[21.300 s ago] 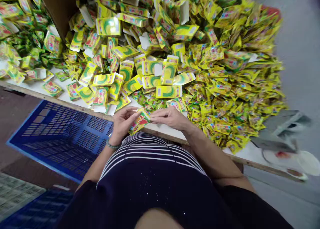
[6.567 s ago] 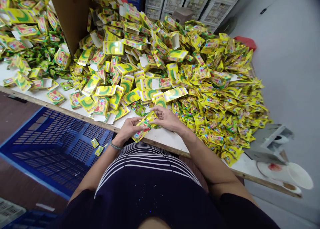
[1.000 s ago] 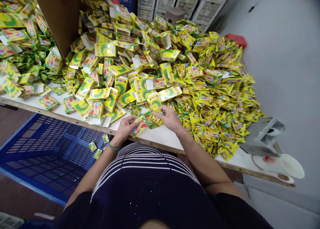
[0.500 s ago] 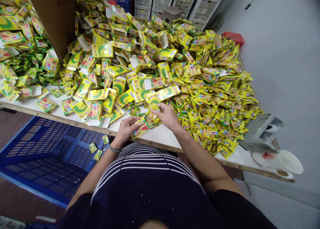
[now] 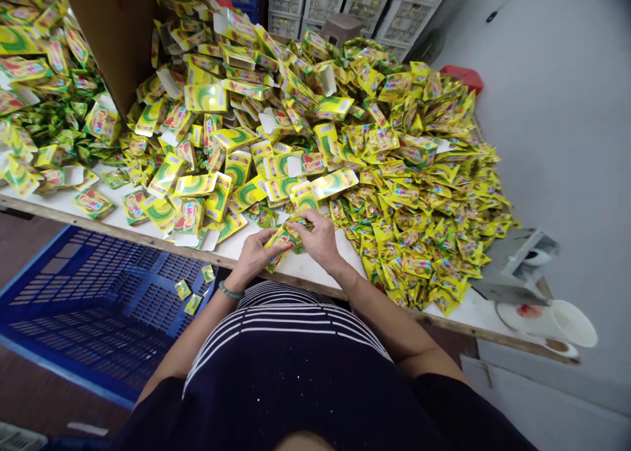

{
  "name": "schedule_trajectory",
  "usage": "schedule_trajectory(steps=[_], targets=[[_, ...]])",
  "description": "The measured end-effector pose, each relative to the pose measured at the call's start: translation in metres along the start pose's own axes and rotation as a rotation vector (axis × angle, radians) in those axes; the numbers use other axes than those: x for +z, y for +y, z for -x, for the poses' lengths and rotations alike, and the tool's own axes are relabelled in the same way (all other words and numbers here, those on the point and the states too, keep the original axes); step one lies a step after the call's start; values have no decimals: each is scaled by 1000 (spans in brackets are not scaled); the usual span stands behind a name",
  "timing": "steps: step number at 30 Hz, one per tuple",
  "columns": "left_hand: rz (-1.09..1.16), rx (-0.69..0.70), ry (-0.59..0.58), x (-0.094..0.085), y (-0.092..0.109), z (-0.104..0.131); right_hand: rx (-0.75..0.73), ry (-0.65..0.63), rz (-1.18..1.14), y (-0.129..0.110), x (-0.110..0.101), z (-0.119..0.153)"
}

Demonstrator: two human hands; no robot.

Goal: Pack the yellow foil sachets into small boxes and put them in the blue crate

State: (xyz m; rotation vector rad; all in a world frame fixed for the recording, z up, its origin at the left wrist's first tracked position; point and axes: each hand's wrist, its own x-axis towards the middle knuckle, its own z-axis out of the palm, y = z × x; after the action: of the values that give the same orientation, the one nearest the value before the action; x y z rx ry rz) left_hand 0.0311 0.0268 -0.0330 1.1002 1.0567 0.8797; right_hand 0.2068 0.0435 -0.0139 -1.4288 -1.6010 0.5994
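My left hand (image 5: 255, 257) grips a small yellow and green carton (image 5: 277, 259), thumb across its printed face, low over the table's front edge. At the carton's upper right end, my right hand (image 5: 319, 242) has its fingers closed on small shiny packets (image 5: 302, 222), partly covered by the fingers. Which packets are inside the carton cannot be seen. Just beyond the hands lie loose cartons (image 5: 242, 193), several with white end flaps open. Right of my right hand spreads a big heap of yellow sachets (image 5: 419, 221).
A brown cardboard divider (image 5: 106, 37) stands between piles on the white table (image 5: 340, 267). Below left is a blue plastic crate (image 5: 93, 306) with a few small packets in it. At the right end are a grey metal device (image 5: 510, 263) and a white cup (image 5: 574, 323). White crates (image 5: 320, 0) are stacked behind.
My right hand has moved left and towards me, from the sachets by the heap to the end of the carton. The carton, still in my left hand, is slightly further right.
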Motion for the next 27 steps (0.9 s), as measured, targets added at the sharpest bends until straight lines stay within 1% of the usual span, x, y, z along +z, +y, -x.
schedule_trajectory(steps=[1, 3, 5, 6, 7, 10, 12, 14, 16, 18, 19, 22, 25, 27], targets=[[-5, -1, 7, 0, -1, 0, 0, -26, -15, -1, -1, 0], [19, -6, 17, -2, -2, 1, 15, -129, -82, -1, -5, -1], [37, 1, 4, -2, -1, 2, 32, -246, -161, 1, -10, -3], [31, 14, -12, -2, -1, 2, 44, -275, -184, 1, -12, -5], [20, 34, -28, -1, 0, 2, 60, -275, -190, 2, -14, -7], [-8, 103, -42, 4, 1, -2, 105, -171, -128, 1, -13, -12], [-36, 149, -31, 7, 0, -7, 91, -136, -57, -1, -10, -15], [-110, 198, -16, 8, -4, -12, 44, -155, 10, -2, -9, -18], [-221, 226, 11, 6, -8, -15, -24, -212, 43, -2, -10, -19], [-321, 204, 9, 2, -12, -16, -104, -318, 45, -1, -13, -19], [-341, 184, -11, -1, -12, -15, -142, -373, 57, 0, -15, -20], [-301, 139, -107, -8, -11, -9, -248, -488, 195, -3, -19, -20], [-219, 114, -151, -13, -5, -3, -363, -574, 374, -9, -20, -23], [-155, 88, -172, -14, -2, -1, -402, -629, 404, -13, -18, -26]])
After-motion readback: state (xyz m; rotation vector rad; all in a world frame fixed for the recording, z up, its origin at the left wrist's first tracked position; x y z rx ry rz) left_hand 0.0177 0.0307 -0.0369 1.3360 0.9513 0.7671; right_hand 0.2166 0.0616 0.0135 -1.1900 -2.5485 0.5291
